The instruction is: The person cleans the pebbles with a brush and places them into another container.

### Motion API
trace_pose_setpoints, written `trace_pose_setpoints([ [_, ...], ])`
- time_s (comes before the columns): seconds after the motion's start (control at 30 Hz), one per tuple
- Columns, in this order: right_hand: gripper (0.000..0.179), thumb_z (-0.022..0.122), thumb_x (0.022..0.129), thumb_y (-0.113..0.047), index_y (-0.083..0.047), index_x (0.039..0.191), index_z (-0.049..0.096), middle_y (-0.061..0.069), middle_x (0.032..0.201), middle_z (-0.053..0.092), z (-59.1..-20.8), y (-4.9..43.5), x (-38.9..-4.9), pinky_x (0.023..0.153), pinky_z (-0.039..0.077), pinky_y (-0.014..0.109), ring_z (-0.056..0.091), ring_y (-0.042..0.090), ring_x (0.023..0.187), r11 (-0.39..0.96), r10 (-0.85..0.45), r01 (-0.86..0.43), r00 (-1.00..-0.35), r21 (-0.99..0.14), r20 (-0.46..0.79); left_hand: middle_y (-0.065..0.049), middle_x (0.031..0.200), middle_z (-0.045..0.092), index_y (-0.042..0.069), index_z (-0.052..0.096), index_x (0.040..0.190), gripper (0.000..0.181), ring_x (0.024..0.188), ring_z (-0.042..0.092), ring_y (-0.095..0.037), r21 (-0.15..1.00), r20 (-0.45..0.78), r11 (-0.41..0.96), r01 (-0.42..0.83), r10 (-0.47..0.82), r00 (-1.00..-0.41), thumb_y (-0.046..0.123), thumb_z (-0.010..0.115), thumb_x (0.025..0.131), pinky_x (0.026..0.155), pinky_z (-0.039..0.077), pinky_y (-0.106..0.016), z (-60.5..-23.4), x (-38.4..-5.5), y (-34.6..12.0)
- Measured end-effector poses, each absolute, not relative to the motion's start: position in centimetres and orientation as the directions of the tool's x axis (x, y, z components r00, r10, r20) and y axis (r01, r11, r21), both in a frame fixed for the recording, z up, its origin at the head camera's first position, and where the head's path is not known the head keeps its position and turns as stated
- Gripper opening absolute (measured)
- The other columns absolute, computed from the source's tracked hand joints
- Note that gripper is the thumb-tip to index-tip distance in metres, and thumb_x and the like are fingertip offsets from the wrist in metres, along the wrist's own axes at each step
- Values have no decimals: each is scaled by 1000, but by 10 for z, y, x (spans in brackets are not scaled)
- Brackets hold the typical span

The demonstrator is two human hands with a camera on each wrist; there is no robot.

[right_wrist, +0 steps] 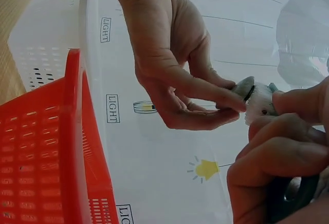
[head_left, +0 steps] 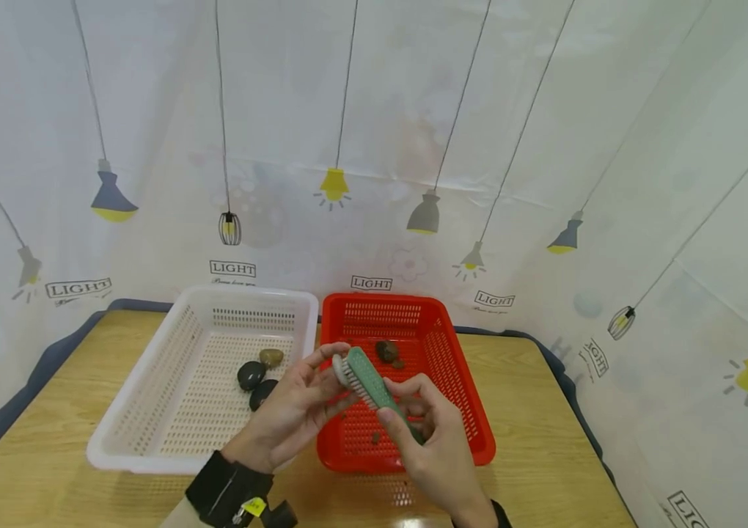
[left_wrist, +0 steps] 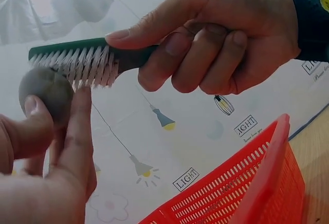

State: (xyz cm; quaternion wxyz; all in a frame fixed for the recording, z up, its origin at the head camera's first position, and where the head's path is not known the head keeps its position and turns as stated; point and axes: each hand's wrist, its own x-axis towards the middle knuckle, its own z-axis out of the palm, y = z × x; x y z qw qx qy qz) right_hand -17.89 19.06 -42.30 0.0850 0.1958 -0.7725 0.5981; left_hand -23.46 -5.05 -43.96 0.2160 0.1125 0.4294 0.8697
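Head view first: the left hand (head_left: 304, 407) is pinching a pale gray stone (head_left: 339, 369) between thumb and fingers, and the right hand (head_left: 436, 444) is gripping a green brush (head_left: 369, 375) with white bristles. Both are hovering over the red basket (head_left: 347, 460), where some brown stones (head_left: 387, 351) are lying. Next to it, the white basket (head_left: 149, 463) is holding two dark stones (head_left: 251, 375) and a tan stone (head_left: 271, 358). Both baskets are sitting on a wood-look counter (head_left: 519, 403), with a lamp-print sheet (head_left: 281, 110) hanging behind.

Left wrist cam: the right hand's fingers are curling around the handle, thumb lying along the brush's back. Bristles are touching the top of the stone.

Right wrist cam: the left hand's fingertips are clamping the stone right up against the bristles, and the right hand is wrapping the brush up close. The red basket is partly blocking the white one.
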Motion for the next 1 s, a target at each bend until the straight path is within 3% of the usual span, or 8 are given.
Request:
trace_pose_setpoints([
  [0.2,20,77,112,-7,1,128,68,30,140,81,-423,188,-179,78,70,26,85,10,102,226,-175,-378,-922,-898,345,1,138,80,7,56,162,46,130,79,-11,812,-26,-518,-269,429,-903,12,68,118,117,65,-27,-437,-231,-49],
  [0.4,21,79,112,-10,-1,128,68,27,144,80,-424,185,-180,71,68,26,83,9,98,262,-128,-362,-932,-894,340,-7,157,72,-8,41,175,61,138,77,-12,824,-6,-511,-244,422,-907,12,63,121,122,61,-29,-434,-228,-48],
  [0.57,22,80,111,-11,-2,128,69,26,143,80,-425,185,-181,61,64,24,78,8,81,270,-113,-357,-934,-894,339,-7,160,71,-6,47,173,59,140,76,-12,815,11,-526,-244,434,-901,18,63,121,122,61,-28,-433,-227,-49],
  [0.7,21,78,112,-10,-1,129,69,25,140,82,-424,187,-181,73,70,25,84,10,94,253,-124,-366,-930,-895,345,-3,155,73,-2,52,171,55,139,76,-12,792,23,-551,-263,458,-889,19,64,121,121,61,-27,-433,-228,-50],
  [0.83,20,76,113,-7,0,130,69,24,135,84,-422,189,-182,91,72,26,86,14,112,232,-124,-377,-926,-897,357,-4,157,73,-3,47,174,57,139,77,-12,775,18,-560,-292,482,-876,17,61,122,121,60,-26,-431,-227,-50],
  [1.0,20,78,112,-7,-2,129,71,22,134,85,-421,188,-181,89,72,25,86,14,111,251,-93,-373,-928,-893,361,-4,154,74,1,47,175,58,136,78,-13,769,10,-564,-300,481,-877,16,64,121,120,61,-27,-431,-226,-47],
])
